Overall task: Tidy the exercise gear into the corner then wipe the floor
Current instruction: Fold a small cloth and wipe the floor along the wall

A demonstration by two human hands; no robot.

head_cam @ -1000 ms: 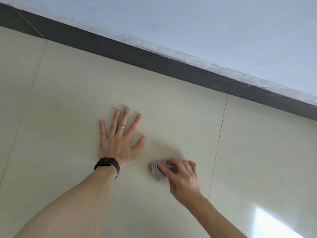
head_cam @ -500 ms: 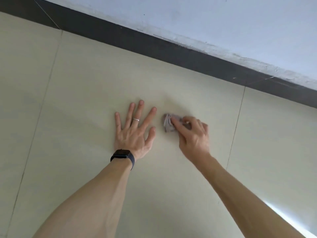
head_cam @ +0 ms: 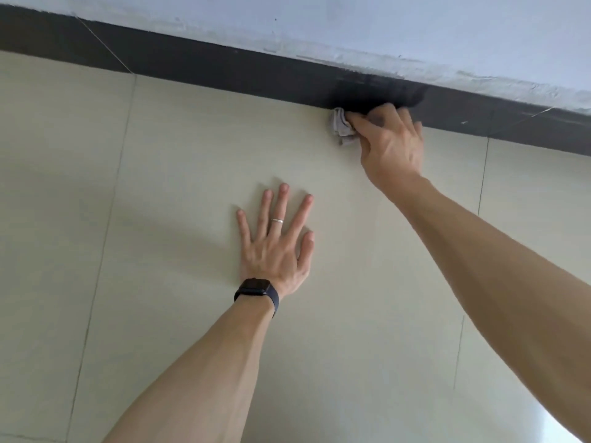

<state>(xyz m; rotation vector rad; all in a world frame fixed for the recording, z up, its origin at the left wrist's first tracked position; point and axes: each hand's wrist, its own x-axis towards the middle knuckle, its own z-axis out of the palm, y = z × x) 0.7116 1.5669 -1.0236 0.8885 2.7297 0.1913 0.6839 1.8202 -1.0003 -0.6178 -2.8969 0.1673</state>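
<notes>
Head view: right hand (head_cam: 388,145) pinches a small crumpled grey cloth (head_cam: 341,127) on the pale glossy tiled floor (head_cam: 160,219), touching the dark skirting board (head_cam: 224,67); left hand (head_cam: 275,247) lies spread flat, well short of that skirting. Likely risks: the bunched cloth skips the seam, or the bracing palm slides if the tile is damp.

A black smartwatch (head_cam: 256,287) on a dark band wraps the left wrist. A thin silver ring (head_cam: 277,221) circles one finger of the left hand (head_cam: 275,254). Both forearms are bare.
</notes>
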